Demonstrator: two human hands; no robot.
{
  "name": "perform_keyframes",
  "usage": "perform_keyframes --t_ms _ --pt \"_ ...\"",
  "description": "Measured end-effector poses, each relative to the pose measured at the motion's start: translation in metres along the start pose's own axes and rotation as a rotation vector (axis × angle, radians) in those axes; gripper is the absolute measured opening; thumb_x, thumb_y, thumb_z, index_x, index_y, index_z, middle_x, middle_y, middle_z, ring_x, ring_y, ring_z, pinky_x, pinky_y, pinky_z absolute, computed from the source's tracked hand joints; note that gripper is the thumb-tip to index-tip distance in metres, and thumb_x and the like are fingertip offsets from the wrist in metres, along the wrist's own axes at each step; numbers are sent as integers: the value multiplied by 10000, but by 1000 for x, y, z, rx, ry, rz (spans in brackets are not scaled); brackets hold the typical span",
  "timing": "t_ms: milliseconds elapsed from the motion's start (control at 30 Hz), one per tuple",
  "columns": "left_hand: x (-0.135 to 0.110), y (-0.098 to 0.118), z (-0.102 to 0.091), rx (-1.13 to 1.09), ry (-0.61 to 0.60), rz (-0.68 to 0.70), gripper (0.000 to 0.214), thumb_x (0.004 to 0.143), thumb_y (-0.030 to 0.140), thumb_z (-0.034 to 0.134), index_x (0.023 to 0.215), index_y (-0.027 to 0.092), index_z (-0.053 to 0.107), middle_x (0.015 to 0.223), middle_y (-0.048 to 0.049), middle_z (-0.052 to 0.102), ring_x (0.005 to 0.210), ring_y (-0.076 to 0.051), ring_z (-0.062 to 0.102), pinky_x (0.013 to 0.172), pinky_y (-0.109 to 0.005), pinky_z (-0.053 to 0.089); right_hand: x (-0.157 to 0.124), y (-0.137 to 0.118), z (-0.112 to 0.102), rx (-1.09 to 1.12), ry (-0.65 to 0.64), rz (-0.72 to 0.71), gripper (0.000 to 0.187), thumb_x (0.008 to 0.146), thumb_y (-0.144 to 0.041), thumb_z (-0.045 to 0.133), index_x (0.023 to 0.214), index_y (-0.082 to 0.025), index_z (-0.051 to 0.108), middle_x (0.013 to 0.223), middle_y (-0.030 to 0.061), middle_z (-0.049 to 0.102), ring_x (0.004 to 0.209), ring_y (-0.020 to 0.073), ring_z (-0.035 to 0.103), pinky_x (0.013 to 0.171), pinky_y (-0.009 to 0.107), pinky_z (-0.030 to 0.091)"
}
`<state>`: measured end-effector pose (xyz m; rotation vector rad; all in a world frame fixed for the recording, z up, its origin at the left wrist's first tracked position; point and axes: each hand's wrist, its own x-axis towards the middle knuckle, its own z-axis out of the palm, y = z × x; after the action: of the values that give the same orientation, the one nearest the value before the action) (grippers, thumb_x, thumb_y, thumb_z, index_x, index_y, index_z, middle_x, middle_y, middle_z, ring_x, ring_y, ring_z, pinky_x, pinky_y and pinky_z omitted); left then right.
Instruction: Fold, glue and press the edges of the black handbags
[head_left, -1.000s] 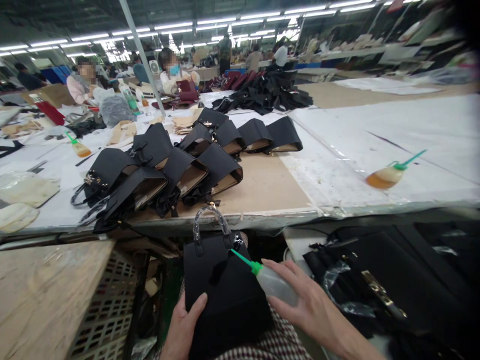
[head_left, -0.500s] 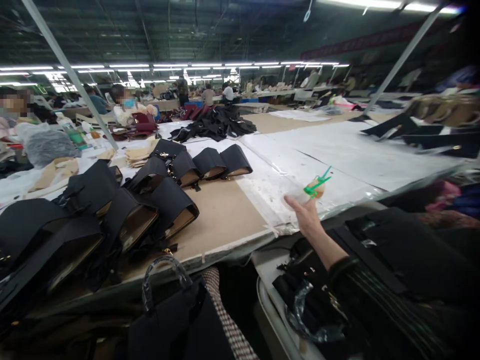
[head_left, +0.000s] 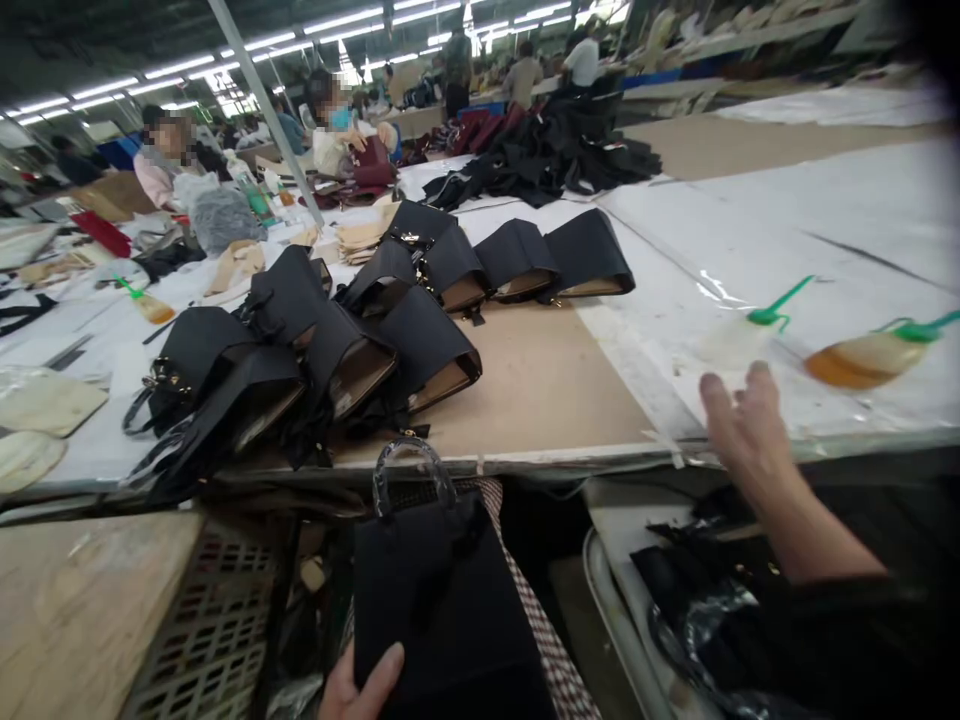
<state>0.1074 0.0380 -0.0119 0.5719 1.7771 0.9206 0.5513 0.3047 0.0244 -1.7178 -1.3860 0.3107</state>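
Note:
A black handbag with a plastic-wrapped handle rests on my lap. At its lower left edge, my left hand grips it, thumb on the front; the other fingers are partly hidden behind it. My right hand reaches over the table's front edge with fingers apart and nothing between them. Just beyond its fingertips is a pale squeeze bottle with a green nozzle; I cannot tell whether they touch. To the right, a second squeeze bottle holding amber liquid lies tilted on the white table covering.
Several black bag bodies lie across the table on the left. Behind them is a heap of black pieces. A bag on a pale chair sits at lower right, a plastic crate at lower left. Co-workers sit across the table.
My view has turned left and down. My left hand has come into view on the handbag. My right hand, earlier at the green-nozzled bottles, now sits nearer the table edge, apart from the amber one.

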Motion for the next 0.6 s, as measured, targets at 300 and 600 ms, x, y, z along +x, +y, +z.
perform_keyframes --t_ms 300,600 --pt "-10 -2 -9 -12 -106 109 642 762 555 696 1230 117 644 1273 -161 665 1246 -344 573 1125 -463 386 -243 -115 74 -190 -747 -714 772 950 -517 575 1553 -169 241 1587 143 268 1454 355 237 1185 640 90" --pt "-10 -21 -23 8 -87 184 653 801 523 648 1292 95 598 1259 -154 676 1283 -313 544 1151 -419 343 -317 -162 64 20 -1132 -879 780 975 -608 477 1566 -194 180 1585 87 290 1466 240 242 1222 485 180"
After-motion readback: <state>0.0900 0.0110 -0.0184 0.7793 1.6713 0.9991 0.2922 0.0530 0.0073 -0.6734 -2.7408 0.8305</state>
